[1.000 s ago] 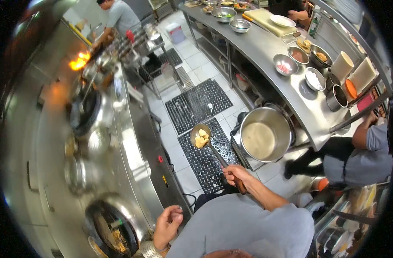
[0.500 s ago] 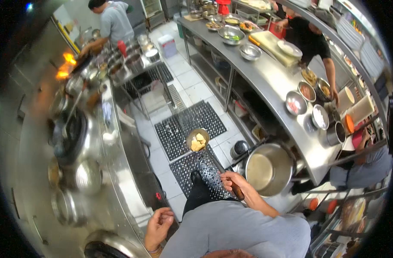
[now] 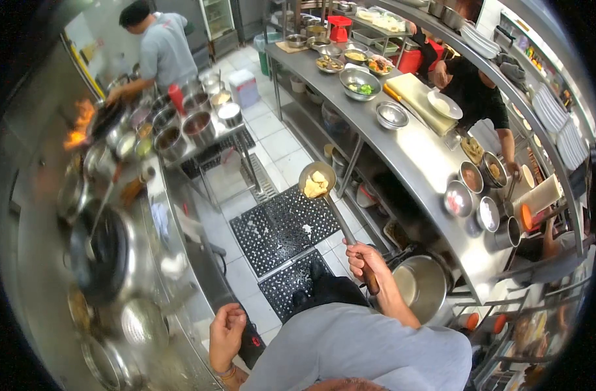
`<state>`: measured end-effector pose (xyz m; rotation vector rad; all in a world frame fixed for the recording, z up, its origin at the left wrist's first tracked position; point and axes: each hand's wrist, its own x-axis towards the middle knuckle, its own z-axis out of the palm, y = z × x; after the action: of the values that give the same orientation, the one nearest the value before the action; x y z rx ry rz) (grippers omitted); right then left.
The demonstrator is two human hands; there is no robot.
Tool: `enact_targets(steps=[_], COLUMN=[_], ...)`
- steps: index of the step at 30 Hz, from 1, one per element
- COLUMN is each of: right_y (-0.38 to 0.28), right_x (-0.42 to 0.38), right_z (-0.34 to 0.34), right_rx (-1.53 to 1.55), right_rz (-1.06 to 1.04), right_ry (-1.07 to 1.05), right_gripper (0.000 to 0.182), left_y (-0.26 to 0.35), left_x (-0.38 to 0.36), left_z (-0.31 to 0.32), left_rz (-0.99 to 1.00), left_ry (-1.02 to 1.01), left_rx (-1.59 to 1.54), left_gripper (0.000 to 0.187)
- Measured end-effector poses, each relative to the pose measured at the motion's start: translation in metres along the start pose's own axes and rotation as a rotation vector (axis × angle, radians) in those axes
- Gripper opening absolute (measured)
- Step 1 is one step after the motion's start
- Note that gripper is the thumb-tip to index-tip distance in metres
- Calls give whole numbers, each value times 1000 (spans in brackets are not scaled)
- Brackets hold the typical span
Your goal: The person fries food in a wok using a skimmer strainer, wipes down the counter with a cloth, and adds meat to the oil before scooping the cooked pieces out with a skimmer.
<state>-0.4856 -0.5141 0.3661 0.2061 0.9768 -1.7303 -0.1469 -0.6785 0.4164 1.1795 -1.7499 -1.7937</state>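
Observation:
My right hand point(image 3: 370, 267) is wrapped round the wooden end of a long-handled ladle point(image 3: 341, 221). Chunky pale yellow pieces point(image 3: 316, 185) lie in the ladle's round bowl, out in front of me over the aisle. My left hand point(image 3: 227, 335) hangs beside the steel stove counter point(image 3: 180, 274), its fingers loosely bent and nothing visible in them. Just right of my right forearm, low down, stands a large steel pot point(image 3: 423, 287) with pale liquid in it.
Black perforated mats point(image 3: 282, 228) cover part of the tiled floor. On the left are a wok point(image 3: 99, 254) and a perforated strainer point(image 3: 143, 324). A co-worker point(image 3: 164, 49) stands by flames point(image 3: 83, 124). Steel bowls point(image 3: 458, 199) line the right-hand counter point(image 3: 435, 228), with another person point(image 3: 471, 78) behind it.
The ladle and my right hand have moved forward and slightly right in the view. My left hand has shifted slightly left and up. Across the right counter, the person has raised one hand.

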Motion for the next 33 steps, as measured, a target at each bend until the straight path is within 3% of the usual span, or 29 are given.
enact_targets(steps=[2, 6, 10, 14, 17, 19, 27, 29, 33], right_y=[-8, -31, -61, -99, -130, -149, -207, -212, -234], right_x=[22, 70, 125, 172, 191, 211, 256, 266, 294], right_z=[4, 15, 19, 28, 37, 41, 44, 43, 55], right_rx=[-39, 25, 78, 138, 113, 85, 80, 114, 234], right_rz=[-7, 8, -5, -75, -122, -159, -160, -141, -159], right_ry=[1, -31, -134, -179, -169, -161, -128, -144, -173], right_gripper=[26, 23, 17, 24, 30, 35, 42, 40, 37], left_y=[8, 16, 22, -29, -71, -91, -160, -205, -190], left_x=[26, 86, 157, 249, 301, 324, 354, 372, 416], left_z=[0, 10, 32, 44, 49, 49, 27, 14, 19], left_rz=[46, 37, 101, -69, -34, -154, -397, -431, -529], left_ry=[24, 32, -47, -115, -117, -212, -75, -149, -205], left_rx=[134, 114, 294, 500, 743, 912, 821, 839, 795], left_gripper=[26, 29, 28, 35, 37, 39, 39, 39, 38])
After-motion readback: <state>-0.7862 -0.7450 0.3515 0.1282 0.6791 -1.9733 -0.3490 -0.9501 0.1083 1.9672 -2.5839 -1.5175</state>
